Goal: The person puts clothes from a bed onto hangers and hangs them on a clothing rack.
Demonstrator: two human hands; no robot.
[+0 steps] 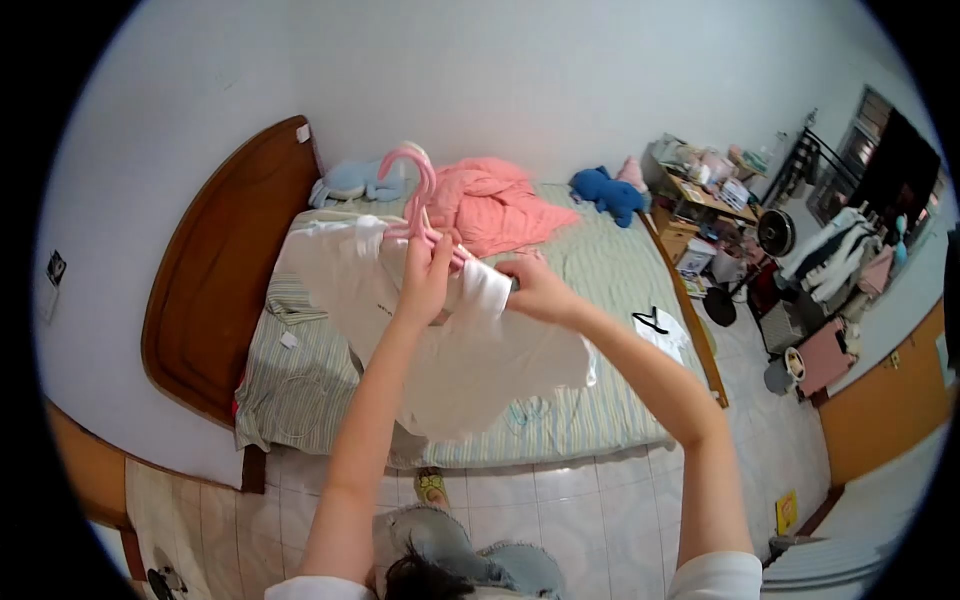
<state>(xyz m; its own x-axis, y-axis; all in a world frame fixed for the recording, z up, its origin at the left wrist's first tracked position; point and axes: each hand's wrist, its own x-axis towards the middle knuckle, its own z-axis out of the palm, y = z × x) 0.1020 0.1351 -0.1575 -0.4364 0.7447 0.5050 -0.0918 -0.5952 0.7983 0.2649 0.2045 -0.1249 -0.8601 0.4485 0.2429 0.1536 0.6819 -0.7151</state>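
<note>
A white T-shirt hangs in front of me over the bed, with small dark print near its neck. My left hand is closed around the pink clothes hanger just below its hook. More than one hook shows there, a pale one beside the pink. Level with the shirt's right shoulder, my right hand is closed at the cloth, fingers bent around its edge. Its fingertips are partly hidden by the fabric.
The bed has a striped sheet, a wooden headboard, a pink quilt and plush toys. A black hanger lies on white cloth at its right. Beyond stand a fan, a cluttered desk and hung clothes.
</note>
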